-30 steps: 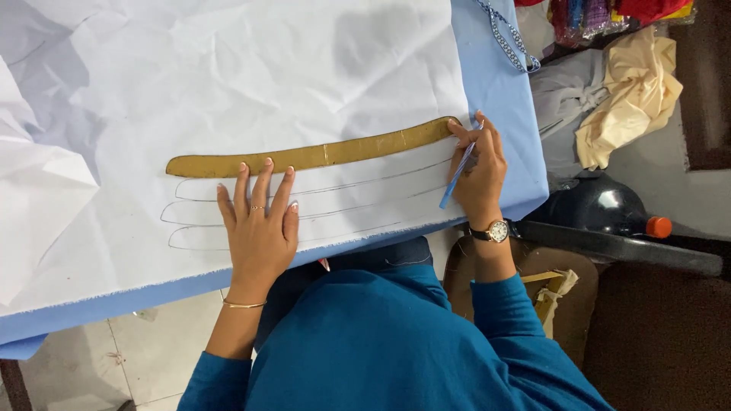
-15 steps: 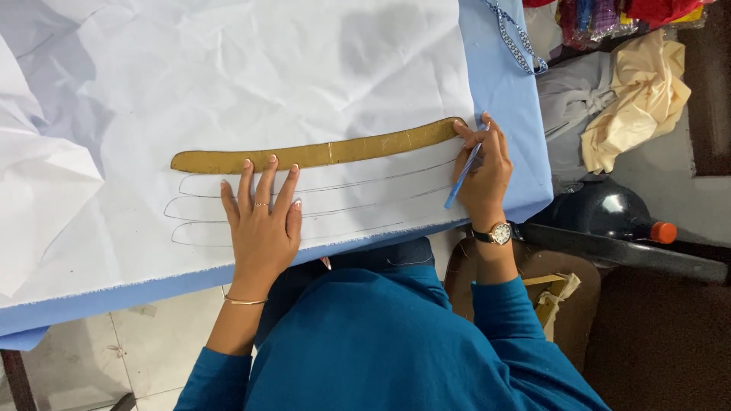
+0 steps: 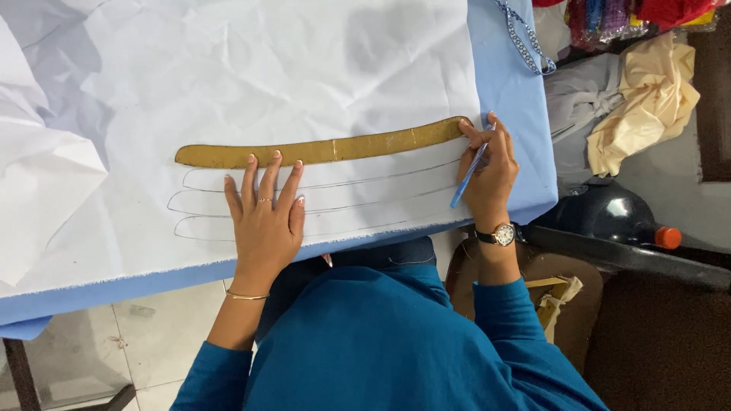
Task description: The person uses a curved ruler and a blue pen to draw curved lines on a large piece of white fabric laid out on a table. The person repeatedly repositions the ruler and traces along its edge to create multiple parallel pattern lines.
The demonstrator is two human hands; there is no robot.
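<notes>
White fabric (image 3: 266, 76) lies spread over the blue-covered counter (image 3: 510, 99); a long curved golden template (image 3: 327, 148) rests on the fabric; left hand (image 3: 265, 209) lies flat, fingers spread, fingertips on the template's near edge; right hand (image 3: 487, 171) grips a blue pen (image 3: 468, 176) at the template's right end; three pencilled curved outlines (image 3: 358, 202) run on the near side of the template; cream cloth (image 3: 643, 103) lies beyond the counter's right edge.

Left hand (image 3: 264, 221) lies flat, fingers spread; right hand (image 3: 487, 171) is curled in a pinching grip.
</notes>
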